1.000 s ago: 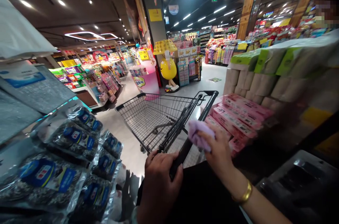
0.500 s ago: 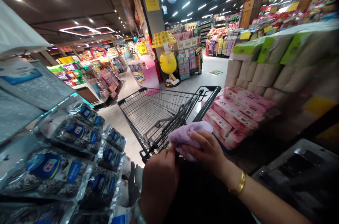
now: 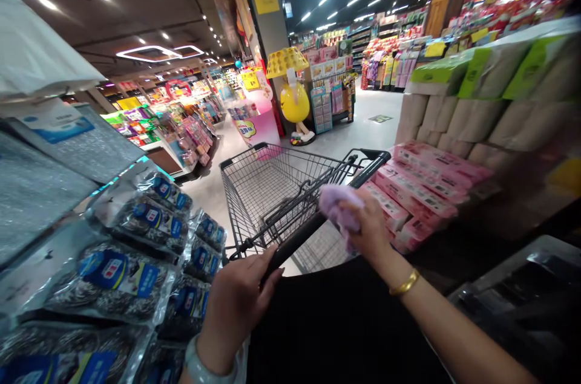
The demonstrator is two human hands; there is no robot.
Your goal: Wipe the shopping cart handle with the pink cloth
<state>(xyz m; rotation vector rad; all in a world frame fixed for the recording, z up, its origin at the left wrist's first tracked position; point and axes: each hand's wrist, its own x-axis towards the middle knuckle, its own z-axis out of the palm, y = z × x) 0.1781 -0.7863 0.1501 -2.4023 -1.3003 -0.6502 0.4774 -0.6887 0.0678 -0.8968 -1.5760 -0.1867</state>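
A black wire shopping cart stands in front of me, and its basket holds nothing I can see. My left hand is wrapped round the left end of the dark cart handle, thumb on the near side. My right hand grips a crumpled lilac cloth, which lies against the handle right of its middle. Part of the cloth hangs down below the fingers. The right hand is slightly blurred.
Silvery packs of scouring balls are stacked close on my left. Pink tissue packs and wrapped paper rolls rise on the right. Ahead stand a pink display stand and a yellow mascot figure beside a pillar.
My left hand has moved left and down, away from the cloth, onto the handle. The right hand has carried the cloth slightly up and right along it. The view has shifted slightly.
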